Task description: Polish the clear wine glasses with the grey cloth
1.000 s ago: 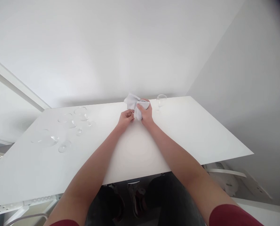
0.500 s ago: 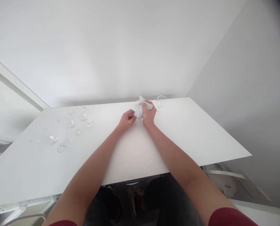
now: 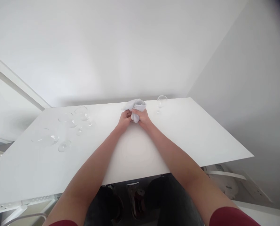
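A white cloth (image 3: 135, 108) is bunched between my hands, just above the far middle of the table. My right hand (image 3: 142, 116) is closed on the cloth, thumb across its front fold. My left hand (image 3: 125, 118) has its fingers curled at the lower left of the cloth, around what seems to be the stem or foot of a wine glass. A rounded, clear edge of this wine glass (image 3: 142, 103) shows faintly at the top of the cloth; the rest is wrapped or hidden by my fingers.
Another stemmed glass (image 3: 162, 102) stands upright to the right of my hands. Several clear stemmed glasses (image 3: 64, 145) stand at the left of the white table (image 3: 201, 131). A wall (image 3: 121, 47) rises behind the table's far edge. Below the near edge is a dark, shiny surface (image 3: 151, 216).
My right hand has moved left and slightly down, bringing the cloth closer to my left hand. The cloth now spreads leftward over my left fingers. The standing glasses have stayed put.
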The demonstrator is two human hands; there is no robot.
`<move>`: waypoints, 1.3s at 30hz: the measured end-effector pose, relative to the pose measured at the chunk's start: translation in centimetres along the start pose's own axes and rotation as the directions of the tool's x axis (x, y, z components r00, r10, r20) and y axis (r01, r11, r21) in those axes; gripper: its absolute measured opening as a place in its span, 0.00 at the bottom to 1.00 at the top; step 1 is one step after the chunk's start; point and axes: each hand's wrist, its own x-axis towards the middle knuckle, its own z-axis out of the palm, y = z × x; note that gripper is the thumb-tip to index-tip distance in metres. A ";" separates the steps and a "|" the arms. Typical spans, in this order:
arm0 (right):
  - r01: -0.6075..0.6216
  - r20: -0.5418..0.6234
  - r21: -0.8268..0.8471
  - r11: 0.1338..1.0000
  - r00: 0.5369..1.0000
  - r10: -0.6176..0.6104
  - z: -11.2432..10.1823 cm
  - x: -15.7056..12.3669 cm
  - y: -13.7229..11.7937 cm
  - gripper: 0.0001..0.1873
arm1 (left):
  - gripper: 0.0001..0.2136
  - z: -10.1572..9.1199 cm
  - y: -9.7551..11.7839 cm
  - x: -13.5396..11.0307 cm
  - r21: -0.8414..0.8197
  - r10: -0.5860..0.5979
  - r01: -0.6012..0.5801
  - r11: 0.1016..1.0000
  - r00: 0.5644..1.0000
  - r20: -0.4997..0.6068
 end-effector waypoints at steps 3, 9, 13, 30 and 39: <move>0.093 -0.089 -0.014 0.996 0.992 -0.094 0.2 0.2 0.4 0.21 | 0.13 0.0 -0.4 0.2 0.006 0.005 -0.006 1.000 1.000 0.026; 0.108 -0.318 -0.002 0.994 0.943 -0.103 -1.2 1.4 0.0 0.25 | 0.14 -0.7 -0.6 0.4 0.062 0.113 -0.105 0.992 0.983 -0.145; 0.002 -0.235 0.032 0.999 0.972 0.006 -1.5 1.5 0.2 0.28 | 0.15 -1.1 -0.3 0.5 -0.033 0.065 -0.078 0.996 0.955 -0.291; -0.188 0.201 -0.240 0.952 0.950 0.238 0.5 -0.9 1.0 0.22 | 0.33 -0.4 1.9 -0.3 -0.218 0.028 -0.058 0.974 0.990 -0.136; -0.165 0.216 -0.313 0.935 0.946 0.240 0.5 -0.7 1.3 0.22 | 0.31 -0.4 1.4 -0.2 -0.192 0.089 -0.119 0.974 0.984 -0.156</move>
